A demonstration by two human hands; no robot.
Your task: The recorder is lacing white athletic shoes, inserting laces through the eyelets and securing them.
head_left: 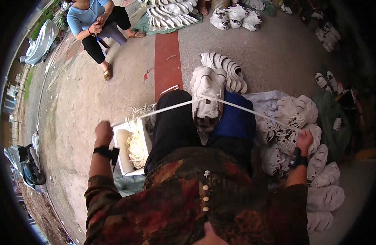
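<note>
A white shoe (204, 79) rests between my knees, its opening end toward me. From its front a white shoelace (247, 109) runs out in two strands, stretched nearly straight to either side. My left hand (103, 133) is closed round the left strand, out beyond my left thigh. On the other side, my right hand (304, 140) grips the right strand, held out over a pile of white shoes (297, 110). Beside my left leg, a white box (122, 149) contains a tangle of pale laces (136, 149).
Curved white shoe pieces (233, 70) lie in a row just past the shoe. Ahead on the left, a person (88, 20) sits on a stool. More white shoes (237, 18) stand farther off, near a green cloth (192, 21). A red strip (168, 57) crosses the concrete floor.
</note>
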